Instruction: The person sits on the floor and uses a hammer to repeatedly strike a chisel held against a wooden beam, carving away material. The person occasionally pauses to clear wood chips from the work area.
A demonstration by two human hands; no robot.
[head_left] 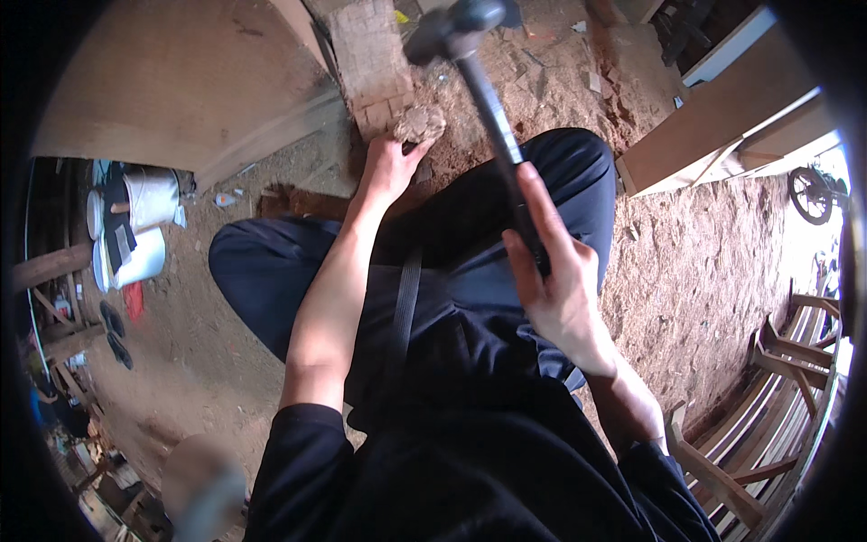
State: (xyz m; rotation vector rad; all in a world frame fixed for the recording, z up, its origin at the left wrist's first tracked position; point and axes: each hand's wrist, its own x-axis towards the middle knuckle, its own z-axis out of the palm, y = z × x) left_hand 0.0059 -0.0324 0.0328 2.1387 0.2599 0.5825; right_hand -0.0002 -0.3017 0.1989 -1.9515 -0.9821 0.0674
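A hammer (495, 117) with a dark handle is gripped in my right hand (562, 280), raised over my crossed legs. Its blurred metal head (456, 27) is up at the top of the head view, apart from the wood. My left hand (394, 168) reaches forward, with fingers and thumb pinching a small, round, rough-edged piece of wood (421, 124). That piece sits at the near end of a thick wooden block (368, 56) on the ground. The undersides of the left fingers are partly hidden.
Large wooden panels stand at the left (181, 90) and right (722, 104). Wood chips cover the dirt floor (668, 262). White containers (140, 253) and dark slippers (116, 334) lie to the left; a slatted wooden frame (768, 406) and a wheel (810, 196) are at the right.
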